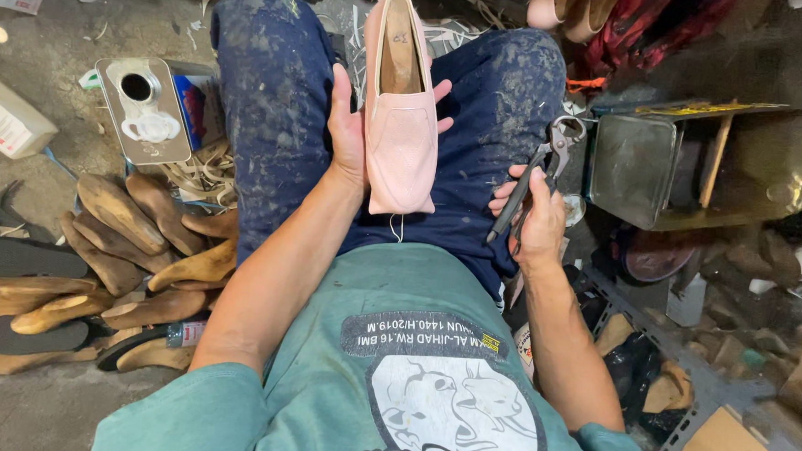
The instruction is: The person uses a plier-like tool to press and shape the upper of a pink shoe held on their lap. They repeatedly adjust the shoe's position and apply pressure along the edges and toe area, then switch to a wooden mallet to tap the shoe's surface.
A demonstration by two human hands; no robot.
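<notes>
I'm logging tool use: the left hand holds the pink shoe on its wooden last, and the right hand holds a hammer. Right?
Not quite. The head view shows the right hand holding metal pincers, not a hammer. The left hand does hold the pink shoe.

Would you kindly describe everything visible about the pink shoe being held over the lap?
The pink shoe is a slip-on upper of smooth, leather-like material, mounted on a wooden last whose brown top shows through the opening. It lies top side up, lengthwise above the person's blue trousers, one end toward the body and the open end toward the knees. The left hand cradles it from beneath, fingertips showing past its far side. A thin thread hangs from its near edge. The right hand, holding pincers, does not touch it.
</notes>
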